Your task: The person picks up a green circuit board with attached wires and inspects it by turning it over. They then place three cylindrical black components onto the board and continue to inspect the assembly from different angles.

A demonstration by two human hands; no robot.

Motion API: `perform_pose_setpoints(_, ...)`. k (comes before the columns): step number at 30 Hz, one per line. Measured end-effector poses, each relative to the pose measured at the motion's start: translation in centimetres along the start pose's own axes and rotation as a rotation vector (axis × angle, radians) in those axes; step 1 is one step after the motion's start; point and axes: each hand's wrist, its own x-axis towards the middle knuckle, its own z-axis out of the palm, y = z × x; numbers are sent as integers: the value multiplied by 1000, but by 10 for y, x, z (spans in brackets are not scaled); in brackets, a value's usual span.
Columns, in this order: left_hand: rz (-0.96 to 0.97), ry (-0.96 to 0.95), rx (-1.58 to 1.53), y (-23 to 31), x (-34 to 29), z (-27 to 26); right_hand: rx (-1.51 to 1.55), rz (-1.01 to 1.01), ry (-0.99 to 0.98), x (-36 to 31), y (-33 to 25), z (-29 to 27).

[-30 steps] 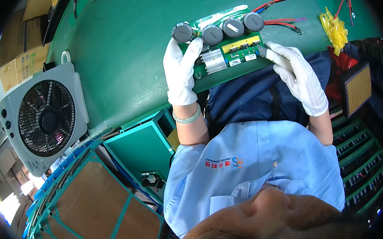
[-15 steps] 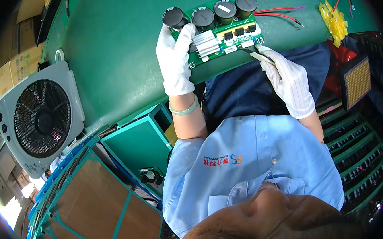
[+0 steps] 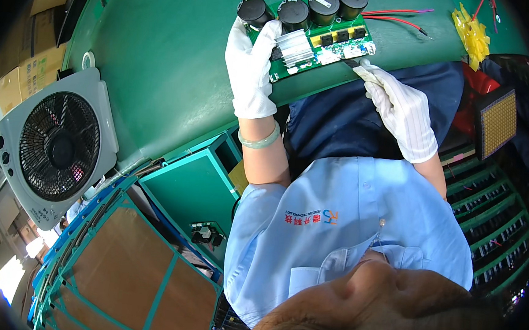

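A green circuit board (image 3: pixel 311 61) is tilted up over the workbench. It bears several big black cylindrical capacitors (image 3: pixel 323 7), a silver finned heatsink (image 3: pixel 294 48) and small black parts on a yellow strip. My white-gloved left hand (image 3: pixel 252 66) grips the board's left end, its thumb by the heatsink. In my gloved right hand (image 3: pixel 402 110), pinched between thumb and fingers, is a slim pale tool (image 3: pixel 361 70) with a dark tip. That tip is at the board's near edge, by the white labels; whether it touches cannot be made out.
Red wires (image 3: pixel 397 20) trail from behind the board over the green bench mat (image 3: pixel 168 48). Yellow tape strips (image 3: pixel 471 38) hang at the far right. A grey box fan (image 3: pixel 60 144) stands at the left. Below it are a teal open box (image 3: pixel 183 187) and a brown-panelled frame (image 3: pixel 116 265).
In the picture, the board and left hand sit slightly higher and farther right, as the whole view has shifted a little. Both hands keep their holds, and the tool stays by the near edge.
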Motion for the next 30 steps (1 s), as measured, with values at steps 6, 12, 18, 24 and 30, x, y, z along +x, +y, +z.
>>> perform_pose_setpoints(6,152,-39,24,1,-9,4,-69,-134,43,12,-1,-16)
perform_pose_setpoints(12,172,-77,35,12,-15,15,-262,-200,28,32,-12,-34)
perform_pose_setpoints(18,192,-78,47,7,-17,10,-286,-329,0,37,-11,-36)
perform_pose_setpoints(24,175,-56,49,10,-18,12,-318,-365,40,37,-11,-35)
perform_pose_setpoints(30,184,-62,64,10,-17,15,-317,-318,-49,36,-14,-41)
